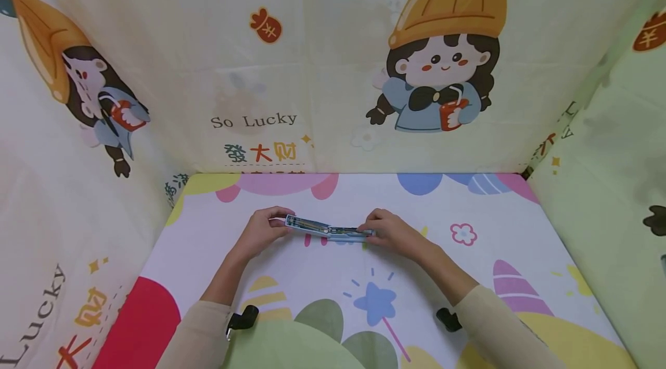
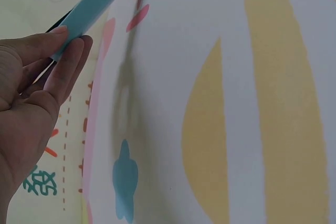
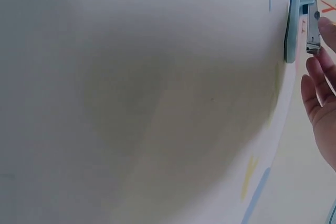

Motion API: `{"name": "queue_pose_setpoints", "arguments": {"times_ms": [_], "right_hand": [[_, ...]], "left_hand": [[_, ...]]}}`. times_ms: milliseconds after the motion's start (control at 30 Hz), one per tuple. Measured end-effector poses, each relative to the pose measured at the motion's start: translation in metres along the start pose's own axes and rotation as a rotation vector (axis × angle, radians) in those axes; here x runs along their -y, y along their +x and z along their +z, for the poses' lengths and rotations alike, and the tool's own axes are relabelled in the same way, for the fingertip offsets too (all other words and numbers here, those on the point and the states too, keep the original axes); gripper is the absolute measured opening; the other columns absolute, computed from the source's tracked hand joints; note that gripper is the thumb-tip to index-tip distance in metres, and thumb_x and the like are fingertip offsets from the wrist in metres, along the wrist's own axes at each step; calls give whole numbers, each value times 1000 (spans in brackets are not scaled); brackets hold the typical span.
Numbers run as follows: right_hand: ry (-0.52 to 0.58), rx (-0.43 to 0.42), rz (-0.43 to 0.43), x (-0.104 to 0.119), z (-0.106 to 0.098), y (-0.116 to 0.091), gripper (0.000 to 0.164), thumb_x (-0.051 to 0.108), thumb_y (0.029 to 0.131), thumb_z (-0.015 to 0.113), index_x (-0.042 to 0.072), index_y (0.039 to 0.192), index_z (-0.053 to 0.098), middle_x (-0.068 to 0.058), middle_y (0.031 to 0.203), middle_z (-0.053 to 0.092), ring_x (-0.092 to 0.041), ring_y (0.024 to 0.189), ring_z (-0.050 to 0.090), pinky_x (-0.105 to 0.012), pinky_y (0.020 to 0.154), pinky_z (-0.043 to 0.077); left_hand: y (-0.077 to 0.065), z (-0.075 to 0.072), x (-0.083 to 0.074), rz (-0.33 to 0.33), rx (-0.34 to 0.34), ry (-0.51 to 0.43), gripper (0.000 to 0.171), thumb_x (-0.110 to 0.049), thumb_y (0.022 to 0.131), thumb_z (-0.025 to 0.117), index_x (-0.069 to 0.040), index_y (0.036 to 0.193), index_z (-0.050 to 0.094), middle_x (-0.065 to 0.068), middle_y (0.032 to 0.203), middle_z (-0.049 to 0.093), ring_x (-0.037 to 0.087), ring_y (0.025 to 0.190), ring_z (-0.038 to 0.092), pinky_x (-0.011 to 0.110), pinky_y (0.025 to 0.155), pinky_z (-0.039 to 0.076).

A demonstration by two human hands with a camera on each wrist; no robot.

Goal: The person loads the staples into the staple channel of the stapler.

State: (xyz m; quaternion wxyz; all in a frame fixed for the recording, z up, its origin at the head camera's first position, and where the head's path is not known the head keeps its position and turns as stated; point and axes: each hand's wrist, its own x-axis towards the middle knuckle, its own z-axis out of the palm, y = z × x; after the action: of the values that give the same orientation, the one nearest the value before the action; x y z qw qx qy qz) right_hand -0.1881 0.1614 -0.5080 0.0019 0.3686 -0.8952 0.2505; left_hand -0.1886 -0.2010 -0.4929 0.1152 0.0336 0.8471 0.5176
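A light blue stapler (image 1: 309, 225), opened out wide, is held between both hands over the middle of the table. My left hand (image 1: 264, 233) pinches the end of its top cover (image 2: 97, 6) between thumb and fingers, and that cover is raised off the table. At the other end, my right hand (image 1: 391, 234) has thumb and fingertips about the tip of the metal staple channel (image 3: 313, 27). The blue base (image 3: 292, 24) lies beside that channel, with a gap between them. The inside of the cover faces up in the head view.
A white tablecloth (image 1: 426, 276) with coloured cartoon shapes covers the table. Printed cream curtains (image 1: 333, 85) stand at the back and both sides. Black wrist devices (image 1: 243, 318) show near the sleeves.
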Motion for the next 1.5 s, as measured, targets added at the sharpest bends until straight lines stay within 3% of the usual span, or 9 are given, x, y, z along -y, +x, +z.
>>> {"name": "queue_pose_setpoints", "arguments": {"times_ms": [333, 500, 1033, 1333, 1500], "right_hand": [[53, -66, 95, -6, -1, -11, 50, 24, 87, 85, 13, 133, 70, -6, 121, 68, -24, 111, 64, -45, 95, 56], [42, -84, 75, -12, 2, -15, 51, 21, 85, 85, 9, 132, 70, -9, 121, 72, -29, 112, 65, -48, 96, 55], [66, -64, 143, -18, 11, -13, 40, 18, 82, 88, 8, 119, 76, -4, 106, 68, -16, 91, 58, -29, 78, 50], [86, -49, 156, -20, 11, -10, 34, 17, 84, 87, 7, 115, 76, -5, 106, 68, -14, 89, 59, -29, 79, 52], [94, -26, 185, -19, 11, -10, 34, 18, 85, 86, 6, 114, 75, -5, 106, 67, -15, 90, 59, -29, 80, 52]], "left_hand": [[-1, 1, 0, 1, 0, 3, 37, -3, 91, 76, -7, 127, 70, 13, 123, 69, 21, 96, 67, 24, 80, 60], [-1, 1, 0, 3, -1, 4, 36, -4, 92, 76, -8, 127, 70, 12, 122, 70, 21, 96, 66, 25, 81, 60], [-3, 0, -1, 19, 0, -2, 35, -5, 92, 76, -7, 126, 71, 12, 121, 70, 21, 95, 67, 24, 80, 60], [-3, 0, -5, 18, 7, -20, 34, -5, 91, 77, -8, 125, 70, 11, 117, 72, 21, 95, 67, 23, 80, 60], [-3, 2, -10, 57, 9, -25, 34, -8, 90, 79, -9, 123, 71, 10, 116, 72, 23, 101, 68, 25, 83, 61]]}}
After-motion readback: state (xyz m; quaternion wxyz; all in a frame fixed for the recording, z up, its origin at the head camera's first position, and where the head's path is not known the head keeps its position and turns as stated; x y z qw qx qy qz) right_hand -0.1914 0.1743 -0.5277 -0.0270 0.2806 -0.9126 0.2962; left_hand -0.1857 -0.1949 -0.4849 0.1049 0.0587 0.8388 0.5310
